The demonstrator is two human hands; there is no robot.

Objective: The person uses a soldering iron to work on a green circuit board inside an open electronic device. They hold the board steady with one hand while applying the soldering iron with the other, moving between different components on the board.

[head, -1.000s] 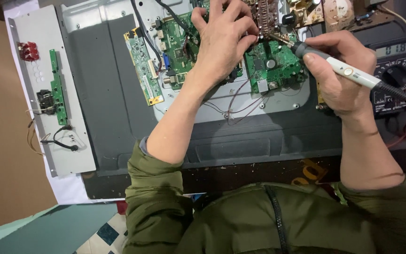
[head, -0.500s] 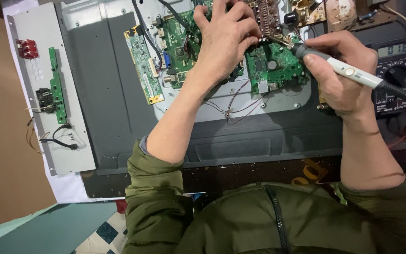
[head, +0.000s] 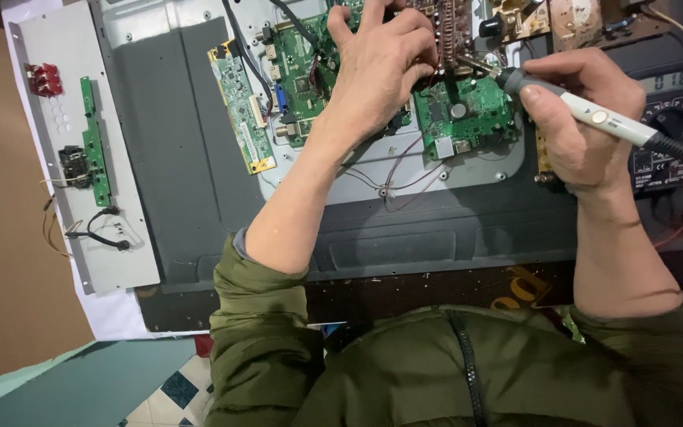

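Nearest the camera, below my olive-green jacket sleeves (head: 270, 332), both forearms reach up over the dark back panel (head: 436, 229) of an opened flat screen lying on the bench. Further out, my right hand (head: 579, 126) has its fingers pressed together around a grey-and-white soldering iron (head: 586, 115), holding it like a pen with the tip aimed left at the joint between the boards. My left hand (head: 381, 71) rests curled on the green circuit board (head: 468, 111), its fingers bent down and seemingly pinching something small beside the iron's tip, though I cannot tell what. I judge a joint is being soldered; next calls for a steady tip. Beyond sits a multimeter (head: 669, 126)
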